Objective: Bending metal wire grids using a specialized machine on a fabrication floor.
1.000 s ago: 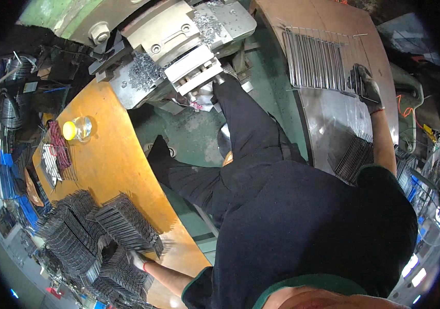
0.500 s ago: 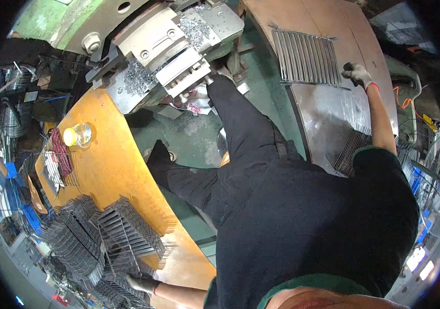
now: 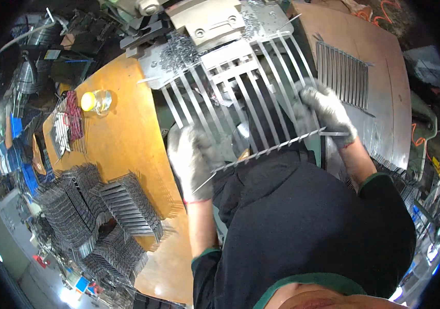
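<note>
A metal grid of parallel flat slats (image 3: 271, 150) is held up in front of me, between my body and the machine. My left hand (image 3: 190, 159), in a grey-white glove, is closed on its left side. On the right side of the grid, my gloved right hand (image 3: 327, 110) grips the edge. The grid's far end reaches the pale metal block (image 3: 230, 57) at the front of the machine; whether it touches is hard to tell. Another slatted grid (image 3: 342, 74) lies flat on the right-hand bench, beyond my right hand.
Piles of similar grids (image 3: 70, 211) stand on the orange-brown table (image 3: 127, 118) at left. A clear jar with a yellow lid (image 3: 96, 101) is farther back there. Small metal scraps (image 3: 179, 51) cover parts of the machine bed. More grids sit beside my right elbow.
My left hand has come from the piles at lower left to the middle. My right hand has left the right-hand bench. Both now hold a grid before the machine.
</note>
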